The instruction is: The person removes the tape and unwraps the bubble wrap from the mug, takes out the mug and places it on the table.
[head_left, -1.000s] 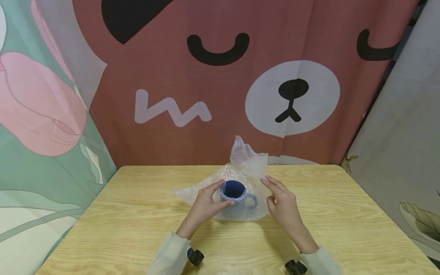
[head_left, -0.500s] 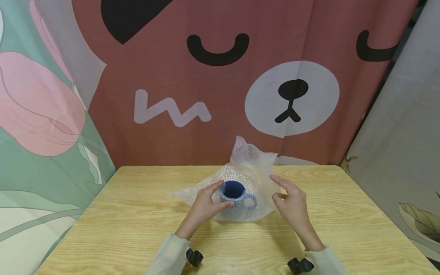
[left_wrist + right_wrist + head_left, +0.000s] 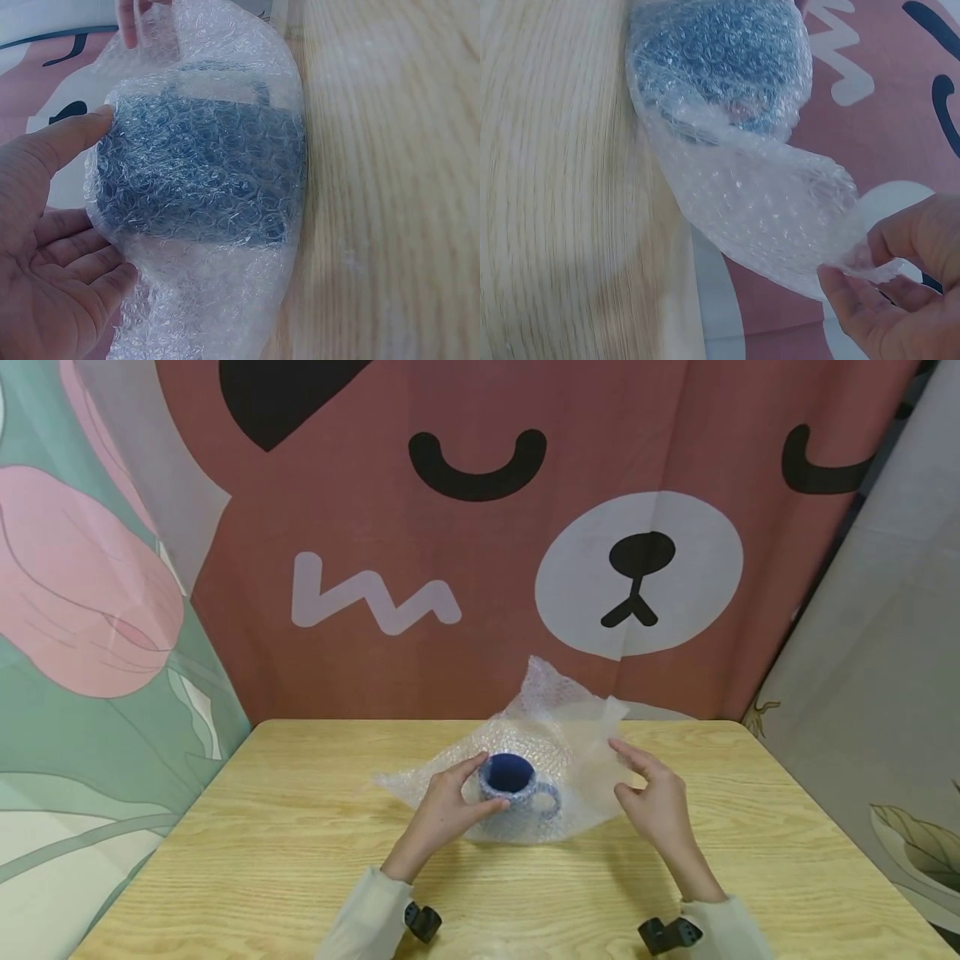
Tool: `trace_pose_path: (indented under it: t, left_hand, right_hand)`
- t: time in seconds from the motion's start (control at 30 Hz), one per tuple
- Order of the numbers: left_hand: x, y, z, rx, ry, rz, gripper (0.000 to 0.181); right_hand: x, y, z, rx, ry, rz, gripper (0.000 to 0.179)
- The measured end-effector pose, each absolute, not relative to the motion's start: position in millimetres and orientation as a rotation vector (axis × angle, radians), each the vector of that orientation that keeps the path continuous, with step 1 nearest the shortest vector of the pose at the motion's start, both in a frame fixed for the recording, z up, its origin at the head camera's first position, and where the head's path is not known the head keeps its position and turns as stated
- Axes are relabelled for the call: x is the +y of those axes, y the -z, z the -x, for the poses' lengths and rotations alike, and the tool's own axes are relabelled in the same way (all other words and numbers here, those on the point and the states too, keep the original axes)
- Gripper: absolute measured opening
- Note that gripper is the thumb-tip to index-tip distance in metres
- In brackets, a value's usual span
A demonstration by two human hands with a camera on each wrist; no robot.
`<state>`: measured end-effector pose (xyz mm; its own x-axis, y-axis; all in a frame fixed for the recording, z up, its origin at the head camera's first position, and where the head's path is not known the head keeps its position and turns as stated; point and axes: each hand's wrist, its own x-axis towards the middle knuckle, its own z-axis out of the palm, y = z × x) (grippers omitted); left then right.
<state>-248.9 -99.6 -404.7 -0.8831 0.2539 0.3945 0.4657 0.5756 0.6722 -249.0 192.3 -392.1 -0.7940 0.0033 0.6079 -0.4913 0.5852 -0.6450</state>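
Note:
A blue mug (image 3: 512,774) stands upright near the middle of the table, with bubble wrap (image 3: 573,752) around its side and handle. Its mouth shows uncovered in the head view. My left hand (image 3: 448,806) grips the mug at the rim through the wrap, thumb on the near side and fingers on the far side. In the left wrist view the mug's body (image 3: 199,172) shows blue through the bubbles. My right hand (image 3: 654,797) pinches the free edge of the wrap to the right of the handle. The right wrist view has that sheet (image 3: 757,199) stretched from mug to fingertips (image 3: 836,289).
The light wood table (image 3: 300,860) ends just behind the wrap, against a curtain (image 3: 360,677) with a printed bear. Another corner of the wrap (image 3: 405,781) lies spread out to the left. Small black cameras (image 3: 423,922) sit at both wrists.
My right hand has moved to the right with the wrap's edge, and the sheet has spread wider from the mug. My left hand and the mug have stayed in place.

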Motion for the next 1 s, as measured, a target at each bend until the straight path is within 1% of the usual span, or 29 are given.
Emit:
trace_pose_path:
  t: [0.33, 0.77, 1.0]
  left_hand:
    - [-99.3, 403.3, 248.9, -2.559, 1.196, 0.594, 0.077]
    - [-99.6, 404.1, 248.7, -2.584, 1.194, 0.583, 0.077]
    - [-100.5, 403.9, 248.8, -2.591, 1.207, 0.588, 0.077]
  right_hand:
    - [206.8, 388.0, 250.4, -2.385, -1.188, -0.282, 0.062]
    - [218.5, 395.2, 254.8, -2.447, -1.162, -0.251, 0.06]
    - [225.9, 398.0, 256.4, -2.513, -1.243, -0.148, 0.061]
